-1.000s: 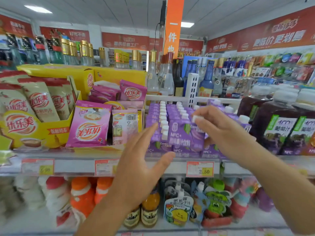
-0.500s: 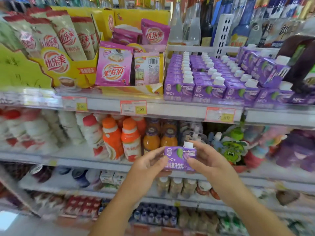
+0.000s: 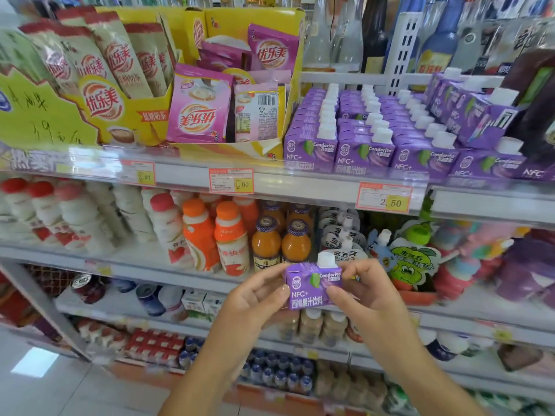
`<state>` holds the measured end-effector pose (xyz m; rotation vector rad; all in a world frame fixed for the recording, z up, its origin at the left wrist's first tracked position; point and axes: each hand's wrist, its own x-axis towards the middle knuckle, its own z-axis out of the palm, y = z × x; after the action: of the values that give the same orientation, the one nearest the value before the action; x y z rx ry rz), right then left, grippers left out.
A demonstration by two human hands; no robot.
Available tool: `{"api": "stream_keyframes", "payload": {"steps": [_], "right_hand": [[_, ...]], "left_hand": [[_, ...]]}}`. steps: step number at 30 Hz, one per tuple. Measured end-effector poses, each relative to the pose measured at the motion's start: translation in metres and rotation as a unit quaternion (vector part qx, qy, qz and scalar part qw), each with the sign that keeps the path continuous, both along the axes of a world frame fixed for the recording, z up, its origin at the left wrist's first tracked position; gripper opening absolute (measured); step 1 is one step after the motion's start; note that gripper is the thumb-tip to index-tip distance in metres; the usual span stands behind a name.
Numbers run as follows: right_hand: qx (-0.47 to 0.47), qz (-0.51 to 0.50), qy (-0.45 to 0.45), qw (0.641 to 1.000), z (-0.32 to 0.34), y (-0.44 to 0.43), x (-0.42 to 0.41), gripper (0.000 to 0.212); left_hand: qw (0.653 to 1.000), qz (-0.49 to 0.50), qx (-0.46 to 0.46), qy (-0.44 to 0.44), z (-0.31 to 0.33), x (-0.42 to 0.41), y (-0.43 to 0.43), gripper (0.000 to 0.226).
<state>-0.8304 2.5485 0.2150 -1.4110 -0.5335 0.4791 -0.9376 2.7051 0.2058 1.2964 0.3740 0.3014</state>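
Well below the 2.50 price tag and somewhat left of it, the left hand pinches the left edge of a purple juice carton (white cap up, label facing the camera). The right hand, directly under the tag, pinches its right edge with curled fingers.

There is one small purple box near the middle, with two hands on it, the left hand and the right hand. Three price tags are on the far shelf edge.
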Motion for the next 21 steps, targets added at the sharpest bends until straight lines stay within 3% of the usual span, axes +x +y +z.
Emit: {"api": "stream_keyframes", "payload": {"steps": [9,15,21], "right_hand": [[0.007,0.054,0.008,0.998,-0.004,-0.007,0.024,0.022],[0.004,0.119,0.016,0.993,0.001,-0.013,0.036,0.071],[0.019,0.111,0.035,0.993,-0.003,-0.008,0.034,0.068]], "left_hand": [[0.997,0.062,0.033,-0.011,0.006,0.007,-0.023,0.04],[0.989,0.109,0.1,-0.012,0.011,0.018,-0.043,0.034],[0.991,0.095,0.093,-0.022,0.007,0.019,-0.039,0.029]]}}
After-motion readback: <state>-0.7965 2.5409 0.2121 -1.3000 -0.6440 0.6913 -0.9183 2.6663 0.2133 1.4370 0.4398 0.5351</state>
